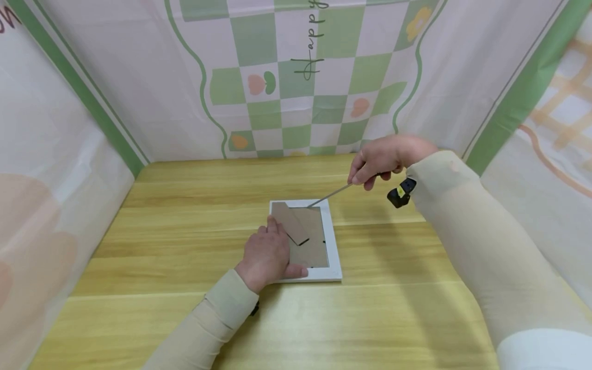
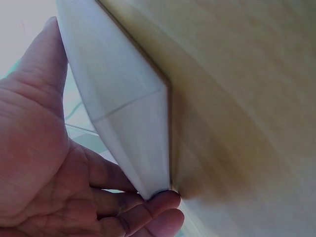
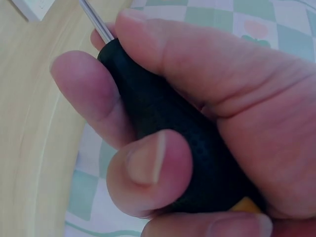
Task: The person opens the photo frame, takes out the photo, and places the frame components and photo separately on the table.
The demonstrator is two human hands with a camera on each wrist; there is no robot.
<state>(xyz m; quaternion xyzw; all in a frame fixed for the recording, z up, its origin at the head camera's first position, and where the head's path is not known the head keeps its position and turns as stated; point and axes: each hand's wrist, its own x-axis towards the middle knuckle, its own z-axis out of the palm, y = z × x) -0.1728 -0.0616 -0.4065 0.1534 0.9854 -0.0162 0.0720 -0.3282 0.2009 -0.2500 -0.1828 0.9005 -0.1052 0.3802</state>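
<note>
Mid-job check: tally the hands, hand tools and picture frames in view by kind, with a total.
Hands: 2 (left hand on the frame, right hand holding the tool)
Hand tools: 1 (dark handle, metal shaft)
Picture frames: 1 (white rim, brown back)
Total: 4

Head view: bright, diffuse light, low contrast. Right sleeve (image 1: 467,241) throws a broad, soft-edged shadow on the desk (image 1: 194,195); pale sheen on the wood at the near side. Left wall hanging (image 1: 60,123) shows glossy patches. Wide-angle stretch toward the edges — sleeve looks swollen at lower right. Left wrist: hazy, upper-left corner washed out nearly white; desk grain smeared, brownish shadow beside the white frame (image 2: 118,84). Right wrist: dark screwdriver handle (image 3: 163,113) loses detail in its blacks — patterned backdrop behind it soft.
</note>
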